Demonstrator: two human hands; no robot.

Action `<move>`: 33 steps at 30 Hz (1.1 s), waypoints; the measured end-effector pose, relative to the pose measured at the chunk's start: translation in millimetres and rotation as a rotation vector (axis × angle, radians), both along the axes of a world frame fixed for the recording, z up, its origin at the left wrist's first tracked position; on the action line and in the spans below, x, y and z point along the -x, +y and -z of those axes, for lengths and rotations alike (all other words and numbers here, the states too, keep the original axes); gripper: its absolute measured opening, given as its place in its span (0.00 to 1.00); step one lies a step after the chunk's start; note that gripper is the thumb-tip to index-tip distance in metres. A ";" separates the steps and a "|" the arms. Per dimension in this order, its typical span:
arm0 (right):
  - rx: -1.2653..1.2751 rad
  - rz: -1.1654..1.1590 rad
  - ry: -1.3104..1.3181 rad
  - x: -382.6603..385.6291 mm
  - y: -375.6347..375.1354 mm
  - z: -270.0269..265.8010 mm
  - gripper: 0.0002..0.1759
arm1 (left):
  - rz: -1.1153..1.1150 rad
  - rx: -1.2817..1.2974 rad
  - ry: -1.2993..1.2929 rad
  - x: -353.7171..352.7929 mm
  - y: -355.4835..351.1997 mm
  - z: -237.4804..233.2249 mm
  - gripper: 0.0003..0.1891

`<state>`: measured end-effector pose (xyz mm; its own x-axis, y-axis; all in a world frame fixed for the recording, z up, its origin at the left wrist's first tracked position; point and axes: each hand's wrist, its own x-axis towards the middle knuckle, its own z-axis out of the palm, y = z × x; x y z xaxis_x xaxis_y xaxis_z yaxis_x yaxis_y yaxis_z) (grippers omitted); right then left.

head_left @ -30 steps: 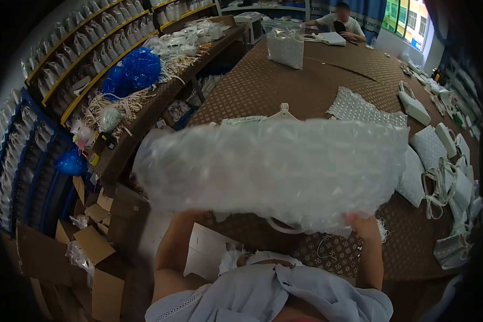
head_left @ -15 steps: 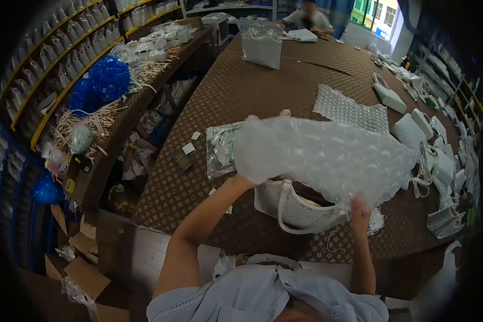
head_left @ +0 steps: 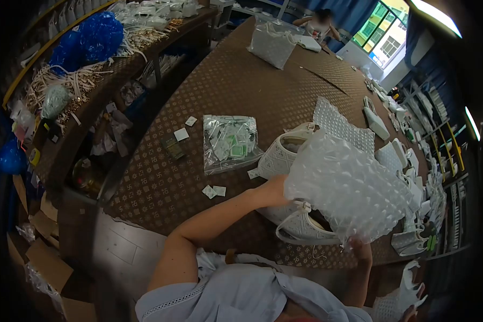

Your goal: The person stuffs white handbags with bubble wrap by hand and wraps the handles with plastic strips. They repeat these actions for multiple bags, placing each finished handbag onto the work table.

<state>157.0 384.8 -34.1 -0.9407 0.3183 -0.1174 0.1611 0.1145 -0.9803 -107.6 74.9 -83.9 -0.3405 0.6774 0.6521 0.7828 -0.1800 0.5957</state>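
A large sheet of clear bubble wrap (head_left: 349,188) is held up over a white handbag (head_left: 287,161) that lies on the brown patterned table (head_left: 220,86). My left hand (head_left: 276,192) grips the sheet's left edge, just above the bag's opening. My right hand (head_left: 359,248) grips its lower right corner near the table's front edge. The sheet covers most of the bag; only the bag's left side and a white handle (head_left: 300,232) show.
A clear packet of small sachets (head_left: 229,142) and loose white tags (head_left: 213,190) lie left of the bag. Another bubble wrap sheet (head_left: 341,126) and several white bags (head_left: 402,161) lie to the right. Shelves (head_left: 91,59) run along the left; a person (head_left: 322,24) sits at the far end.
Both hands have brought the bubble wrap down and to the right, from spread wide in front of me to bunched over the white handbag.
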 end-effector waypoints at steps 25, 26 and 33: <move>0.441 -0.054 -0.143 59.1 -74.1 2.4 0.26 | 0.151 0.249 -0.023 -1.4 21.3 -11.1 0.20; 0.351 -0.108 -0.162 68.8 -78.4 1.8 0.26 | 0.109 0.207 0.022 -0.4 25.6 -2.4 0.21; 0.281 -0.295 -0.213 69.2 -81.6 -33.3 0.24 | 0.149 0.192 -0.202 1.9 36.5 -0.7 0.25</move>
